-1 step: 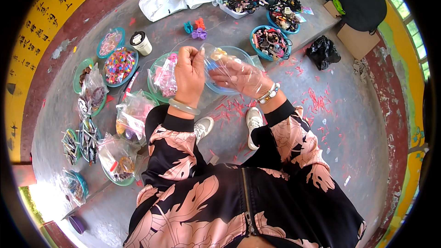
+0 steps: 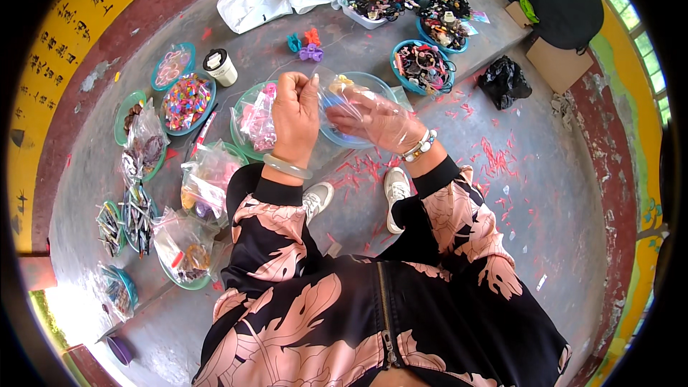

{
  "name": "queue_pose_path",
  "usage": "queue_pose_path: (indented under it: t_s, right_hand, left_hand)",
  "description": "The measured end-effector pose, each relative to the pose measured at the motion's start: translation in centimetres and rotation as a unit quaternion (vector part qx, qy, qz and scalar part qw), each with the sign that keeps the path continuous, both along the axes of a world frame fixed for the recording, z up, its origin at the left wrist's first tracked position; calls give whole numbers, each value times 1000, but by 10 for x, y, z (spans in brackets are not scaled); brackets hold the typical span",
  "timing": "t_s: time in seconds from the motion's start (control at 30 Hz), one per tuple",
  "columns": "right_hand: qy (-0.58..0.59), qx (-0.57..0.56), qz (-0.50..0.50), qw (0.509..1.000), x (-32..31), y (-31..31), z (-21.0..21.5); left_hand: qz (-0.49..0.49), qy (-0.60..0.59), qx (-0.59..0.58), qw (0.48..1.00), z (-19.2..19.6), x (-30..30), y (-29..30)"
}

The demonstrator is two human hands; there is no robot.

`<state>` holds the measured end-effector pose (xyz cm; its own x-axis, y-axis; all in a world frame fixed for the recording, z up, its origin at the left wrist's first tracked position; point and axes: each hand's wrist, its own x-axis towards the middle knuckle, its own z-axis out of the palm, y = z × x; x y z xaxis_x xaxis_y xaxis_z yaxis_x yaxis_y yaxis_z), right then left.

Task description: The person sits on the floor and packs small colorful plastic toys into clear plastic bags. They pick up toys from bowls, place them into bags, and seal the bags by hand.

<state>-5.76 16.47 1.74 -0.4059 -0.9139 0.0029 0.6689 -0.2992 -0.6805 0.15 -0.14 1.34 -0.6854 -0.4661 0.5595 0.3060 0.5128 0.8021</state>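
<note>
My left hand (image 2: 295, 107) is closed, thumb and fingertips pinching the edge of a clear plastic bag (image 2: 387, 125). Through the film my right hand (image 2: 365, 116) shows, its fingers stretched out toward the left; it seems to be inside the bag, though glare blurs this. A small yellowish thing (image 2: 342, 82) lies close to the right fingertips, and I cannot make out its kind or whether it is held. Below both hands stands a clear blue-rimmed basin (image 2: 390, 91). Close by my left wrist, a green basin (image 2: 235, 132) holds bagged pink pieces (image 2: 256, 125).
Leftward stand a basin of colourful small pieces (image 2: 188, 102), a lidded cup (image 2: 220, 67) and bagged goods (image 2: 190, 247). Claw clips (image 2: 310, 51) lie ahead. Basins of hair ties (image 2: 423, 67) and a black bag (image 2: 504, 82) are to the right. Red scraps (image 2: 496, 158) litter the floor.
My right fingers have shifted slightly upward within the bag, and the film has moved with them. The left hand keeps its place.
</note>
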Motion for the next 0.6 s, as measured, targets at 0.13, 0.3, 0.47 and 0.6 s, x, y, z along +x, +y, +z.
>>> queue_pose_path:
  t_s: [0.13,0.3,0.47,0.6]
  right_hand:
    - [-14,1,-36,999,-10,-2,-9]
    - [-120,-85,-139,979,-12,-5,-14]
    - [0,30,-219,975,-28,-17,-31]
    - [-76,43,-245,966,-22,-21,-21]
  left_hand:
    - [50,31,46,997,-3,-3,1]
    - [0,136,-241,961,11,10,34]
    - [-95,-8,-290,952,-5,16,71]
    - [-47,-49,-315,947,-10,14,70]
